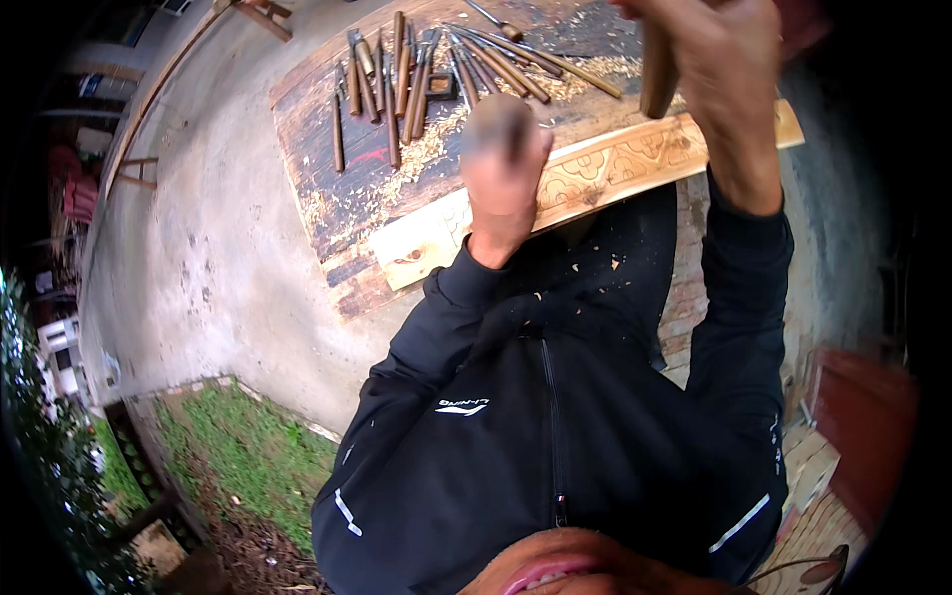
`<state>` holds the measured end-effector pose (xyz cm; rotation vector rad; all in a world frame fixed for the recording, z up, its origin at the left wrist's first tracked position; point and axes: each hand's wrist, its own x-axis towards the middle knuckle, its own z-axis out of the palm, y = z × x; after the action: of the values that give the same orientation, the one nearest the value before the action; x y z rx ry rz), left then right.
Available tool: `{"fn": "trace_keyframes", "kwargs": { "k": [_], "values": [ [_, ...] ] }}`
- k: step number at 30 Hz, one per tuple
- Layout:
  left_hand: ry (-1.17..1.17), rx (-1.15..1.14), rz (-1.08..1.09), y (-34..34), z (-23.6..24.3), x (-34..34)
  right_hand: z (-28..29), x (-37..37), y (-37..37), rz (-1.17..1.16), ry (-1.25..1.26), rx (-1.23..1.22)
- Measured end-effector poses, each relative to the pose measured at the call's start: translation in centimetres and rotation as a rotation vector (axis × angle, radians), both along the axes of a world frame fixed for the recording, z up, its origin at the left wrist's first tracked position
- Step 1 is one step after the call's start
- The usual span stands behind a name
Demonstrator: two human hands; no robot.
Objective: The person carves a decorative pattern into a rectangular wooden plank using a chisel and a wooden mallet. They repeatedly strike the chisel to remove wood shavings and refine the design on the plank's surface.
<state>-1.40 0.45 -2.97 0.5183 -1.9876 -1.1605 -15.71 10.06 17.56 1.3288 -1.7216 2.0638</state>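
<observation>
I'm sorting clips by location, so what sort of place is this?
Probably a yard used for outdoor woodworking: many carving tools with wooden handles, a patterned wooden board and a patch of grass suggest it.

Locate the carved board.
Head view, upper middle: the carved board lies along the near edge of the table, below the tools, left hand over its left half.

Carved board (pixel 625 167) is bare matt wood, tabletop (pixel 307 129) under it's pretty rough scuffed wood, tool handles (pixel 417 106) past it are smoother wood.
</observation>
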Motion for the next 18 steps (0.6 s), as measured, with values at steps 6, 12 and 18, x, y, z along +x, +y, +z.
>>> {"fn": "trace_keyframes", "kwargs": {
  "k": [6,12,18],
  "values": [
    [0.094,0.107,-0.040,1.6,3.5,0.1,-4.3,-1.5,3.2,-0.183,0.908,0.638],
    [0.220,0.153,-0.075,2.0,2.4,-0.7,-4.7,0.1,5.8,-0.234,0.170,0.206],
    [0.191,0.103,0.027,2.3,2.7,-0.1,-7.3,1.6,6.6,-0.410,0.568,0.602]
  ]
}}
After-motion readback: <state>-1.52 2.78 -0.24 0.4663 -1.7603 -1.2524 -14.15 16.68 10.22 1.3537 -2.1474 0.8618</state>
